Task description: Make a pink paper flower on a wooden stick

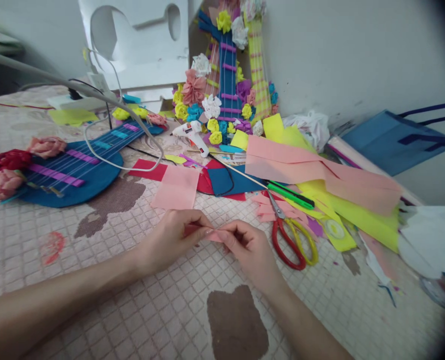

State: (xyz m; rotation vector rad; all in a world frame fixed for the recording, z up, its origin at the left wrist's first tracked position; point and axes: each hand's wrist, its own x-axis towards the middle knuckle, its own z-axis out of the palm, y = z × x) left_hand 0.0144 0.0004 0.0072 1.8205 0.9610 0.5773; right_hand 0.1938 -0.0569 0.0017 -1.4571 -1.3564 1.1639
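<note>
My left hand (173,235) and my right hand (247,250) meet in the middle of the view, just above a quilted pink cloth (132,300). Both pinch a small pink paper strip (214,235) between thumbs and fingertips. Much of the strip is hidden inside the fingers. Red and yellow handled scissors (292,232) lie just right of my right hand. A pink paper square (176,187) lies flat right behind my left hand.
A blue paper guitar (76,167) with paper roses lies at the left. A white glue gun (190,134) and its cable sit behind. Two upright decorated guitars (228,75) lean on the wall. Pink and yellow sheets (320,175), a green marker (290,195) and a blue bag (391,137) fill the right.
</note>
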